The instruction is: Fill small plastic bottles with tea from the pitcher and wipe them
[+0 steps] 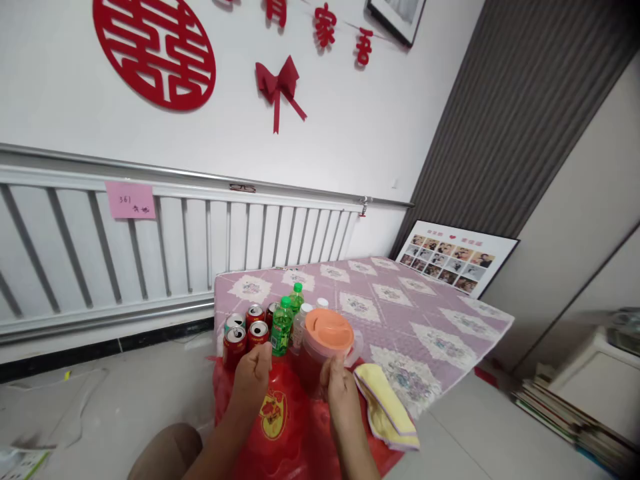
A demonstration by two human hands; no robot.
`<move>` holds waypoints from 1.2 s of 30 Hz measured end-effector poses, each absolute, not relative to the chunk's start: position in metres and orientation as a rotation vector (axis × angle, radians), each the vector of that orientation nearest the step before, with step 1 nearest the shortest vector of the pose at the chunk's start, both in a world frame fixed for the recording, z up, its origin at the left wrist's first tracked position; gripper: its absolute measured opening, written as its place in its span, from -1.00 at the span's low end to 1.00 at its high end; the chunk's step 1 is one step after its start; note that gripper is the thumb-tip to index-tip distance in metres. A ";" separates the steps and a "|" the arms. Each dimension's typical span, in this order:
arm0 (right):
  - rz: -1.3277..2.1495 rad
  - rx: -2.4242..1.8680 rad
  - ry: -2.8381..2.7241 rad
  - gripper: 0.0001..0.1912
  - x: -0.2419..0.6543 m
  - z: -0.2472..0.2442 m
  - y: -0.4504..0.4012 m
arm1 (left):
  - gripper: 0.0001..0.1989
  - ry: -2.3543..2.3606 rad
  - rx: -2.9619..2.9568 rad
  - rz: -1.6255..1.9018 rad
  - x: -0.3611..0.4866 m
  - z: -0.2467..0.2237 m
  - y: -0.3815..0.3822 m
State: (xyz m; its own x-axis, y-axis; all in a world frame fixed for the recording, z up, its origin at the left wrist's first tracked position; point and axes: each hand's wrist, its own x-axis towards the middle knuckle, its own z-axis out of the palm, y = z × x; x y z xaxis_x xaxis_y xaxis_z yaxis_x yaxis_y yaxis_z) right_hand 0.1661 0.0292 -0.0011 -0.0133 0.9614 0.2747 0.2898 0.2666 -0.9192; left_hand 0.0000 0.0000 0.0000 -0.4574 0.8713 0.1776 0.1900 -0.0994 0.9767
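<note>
My left hand [254, 373] is closed in a pinch on the upper left of a red plastic bag [295, 427] with a yellow printed emblem. The fingers of my right hand [339, 385] are pressed together on the bag's other side, just in front of a clear pitcher with an orange lid [329, 329]. Several opened drink cans [235, 341] stand beyond my left hand. Beside them are green bottles [282, 327] and a clear bottle with a white cap [300, 325]. A folded yellow cloth [387, 407] lies right of my right hand.
A patterned purple cloth covers the table [360, 303]. Behind it runs a white radiator [185, 247] with a pink note [131, 200]. A photo board [450, 257] leans at the back right. Stacked books [555, 410] are on the floor to the right.
</note>
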 end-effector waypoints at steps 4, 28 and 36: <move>0.836 -1.199 -1.498 -0.32 0.162 -0.008 0.029 | -0.44 1.682 1.140 1.584 0.003 -0.007 -0.003; 0.846 -1.279 -1.487 -0.31 0.151 -0.044 0.037 | -0.38 1.577 1.043 1.592 0.010 -0.036 0.007; 0.743 -1.162 -1.605 -0.58 0.175 0.016 0.043 | -0.33 1.471 1.078 1.770 -0.042 -0.071 -0.015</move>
State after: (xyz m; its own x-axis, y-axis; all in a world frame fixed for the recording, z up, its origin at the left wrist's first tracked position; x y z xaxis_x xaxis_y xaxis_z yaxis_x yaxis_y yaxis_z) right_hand 0.1751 0.0431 0.0162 -0.0606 0.9326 0.3557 0.3326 0.3549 -0.8737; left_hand -0.0423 -0.0151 -0.0710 -0.4967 0.8416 0.2121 0.0550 -0.2134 0.9754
